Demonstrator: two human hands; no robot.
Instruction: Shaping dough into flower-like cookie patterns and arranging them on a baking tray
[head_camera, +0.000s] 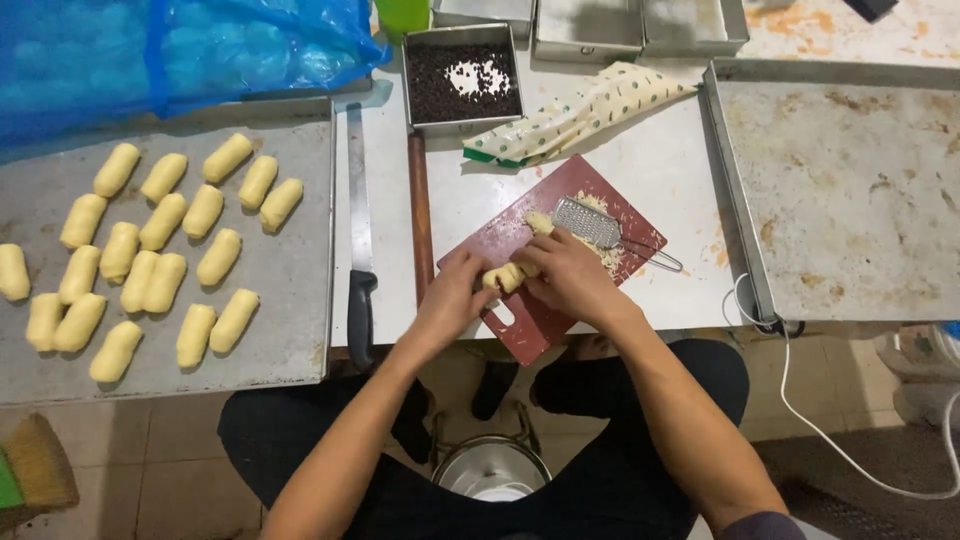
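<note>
Fingers (478, 268) of L hand (455, 295) curl shut on one end of a dough roll (505, 277); R hand (570, 278) fingers close over its other end & top, so only the pale middle shows betw. the two hands. Roll sits low over the red board (530, 325), at its centre-left, touching or just above, can't tell which. Just behind R hand: small heap of grated cheese (540, 222) on the board, w/ a metal grater (590, 222) lying flat beside it, wire handle pointing R off the board edge. Board lies angled on the white counter (660, 160). L of the hands, near: wooden rolling pin (420, 215) lying front-to-back, then a long knife (358, 250) w/ black handle, parallel to it. Further L: big grey tray (290, 290) w/ approx. 20 shaped rolls (160, 250) in loose rows. Behind the board: folded patterned cloth (580, 110), square tin of choc chips (462, 82), empty tins (640, 25) behind that. Far L top: blue plastic bag (170, 50). R side: large bare metal tray (850, 190), well apart from hands; white cable (820, 420) hangs off its corner. Nothing betw. fingers & roll; grater closest obstacle.
</note>
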